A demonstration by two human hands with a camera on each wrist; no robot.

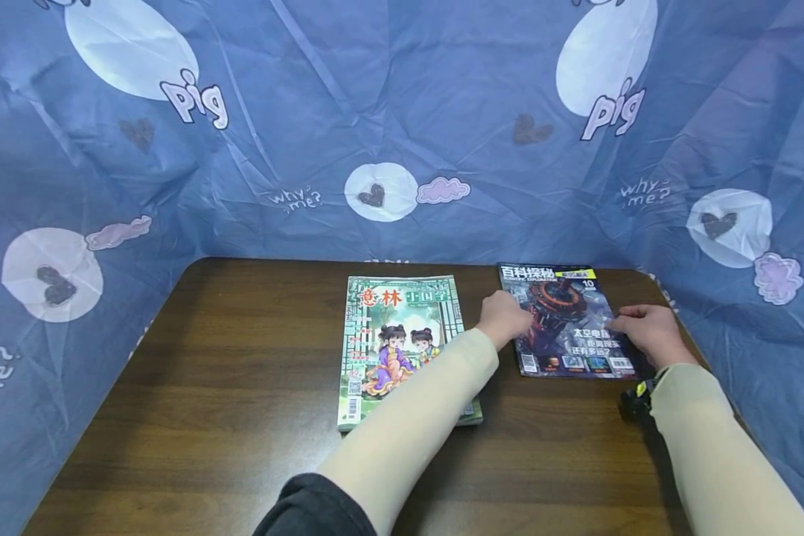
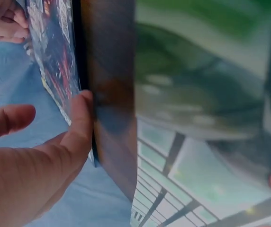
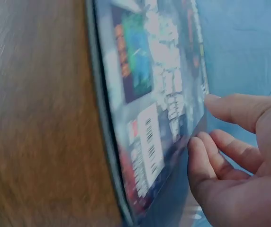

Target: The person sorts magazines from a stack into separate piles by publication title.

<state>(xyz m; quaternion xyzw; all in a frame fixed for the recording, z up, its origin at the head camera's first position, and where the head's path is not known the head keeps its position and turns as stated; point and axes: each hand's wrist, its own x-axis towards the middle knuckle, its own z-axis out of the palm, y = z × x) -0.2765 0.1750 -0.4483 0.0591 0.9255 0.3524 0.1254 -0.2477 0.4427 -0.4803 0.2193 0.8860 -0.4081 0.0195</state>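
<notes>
Blue cloth (image 1: 241, 223), printed with hearts and the word "pig", hangs behind and beside a brown wooden counter (image 1: 241, 357). 2 magazines lie flat on it, well within reach of each other: a green magazine (image 1: 391, 313) near the middle and a dark magazine (image 1: 563, 320) at the far right, with "10" on its cover. Both hands are at the dark magazine, thumbs spread from fingers: the left hand (image 1: 505, 318) touches its left edge, the right hand (image 1: 653, 335) its right edge.
</notes>
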